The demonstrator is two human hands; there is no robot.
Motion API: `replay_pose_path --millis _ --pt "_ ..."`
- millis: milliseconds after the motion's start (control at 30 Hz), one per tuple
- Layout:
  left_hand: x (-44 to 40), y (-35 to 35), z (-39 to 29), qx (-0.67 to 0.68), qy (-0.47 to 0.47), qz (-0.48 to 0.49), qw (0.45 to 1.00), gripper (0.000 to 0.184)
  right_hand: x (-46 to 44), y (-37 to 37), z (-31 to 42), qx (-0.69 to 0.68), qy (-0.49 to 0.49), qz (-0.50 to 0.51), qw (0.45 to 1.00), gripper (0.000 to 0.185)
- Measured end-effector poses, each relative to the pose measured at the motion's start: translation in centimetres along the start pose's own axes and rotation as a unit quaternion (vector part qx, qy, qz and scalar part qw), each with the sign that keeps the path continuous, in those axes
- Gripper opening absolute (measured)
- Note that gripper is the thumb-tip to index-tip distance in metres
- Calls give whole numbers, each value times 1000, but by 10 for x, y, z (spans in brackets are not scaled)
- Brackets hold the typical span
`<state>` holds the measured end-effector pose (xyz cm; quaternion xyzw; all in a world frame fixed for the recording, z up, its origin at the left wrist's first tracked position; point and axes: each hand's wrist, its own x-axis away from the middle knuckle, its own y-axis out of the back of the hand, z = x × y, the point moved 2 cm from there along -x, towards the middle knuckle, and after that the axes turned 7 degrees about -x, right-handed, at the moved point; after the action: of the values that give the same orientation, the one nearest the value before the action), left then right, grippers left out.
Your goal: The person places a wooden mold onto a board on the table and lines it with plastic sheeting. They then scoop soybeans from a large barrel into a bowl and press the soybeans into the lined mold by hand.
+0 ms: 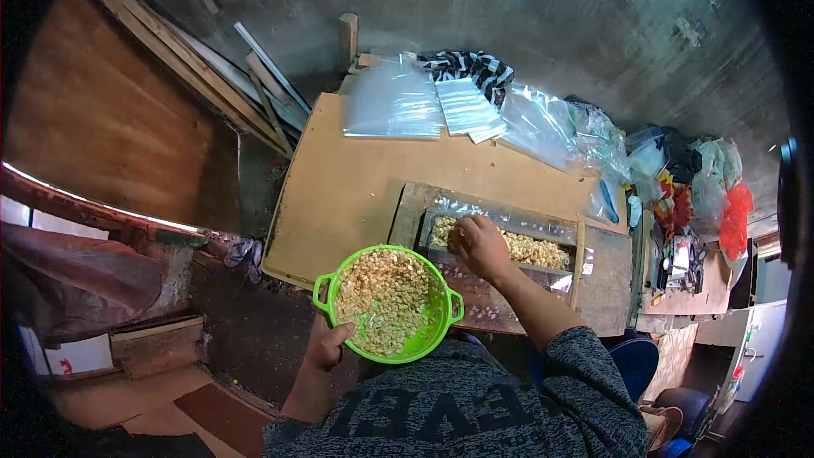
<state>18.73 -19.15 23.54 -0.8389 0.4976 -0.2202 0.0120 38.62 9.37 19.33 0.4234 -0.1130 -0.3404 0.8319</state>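
A green two-handled colander (448,307) holds pale, crumbly pieces, with bare green showing near its bottom. My left hand (326,343) grips its lower left rim, thumb over the edge. To the right, a rectangular wooden mould (582,248) lined with clear plastic contains more of the same pieces (536,251). Over the left end of the mould is my right hand (476,244), its fingers curled down together at the pieces; whatever they hold is hidden.
Clear plastic sheets (394,102) and bags (543,127) lie along the back of the wooden table (339,178). Planks (178,59) lean at the left. A red bag (736,220) hangs at the right. Small crumbs dot the tabletop.
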Motion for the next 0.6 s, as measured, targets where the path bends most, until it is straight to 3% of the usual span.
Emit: replay_pose_path --millis 67,167,400,600 --pt "0 1 2 -6 15 -2 1000 80 2 0 7 -30 74 -53 995 23" --pt "-3 -6 -5 -5 -3 4 1000 79 1 4 13 -24 126 -24 991 19" --pt "-4 -5 -5 16 11 28 999 78 18 19 -11 -18 -34 -34 999 24" --pt "-5 -4 2 21 19 47 998 82 19 15 -8 -1 74 13 997 27"
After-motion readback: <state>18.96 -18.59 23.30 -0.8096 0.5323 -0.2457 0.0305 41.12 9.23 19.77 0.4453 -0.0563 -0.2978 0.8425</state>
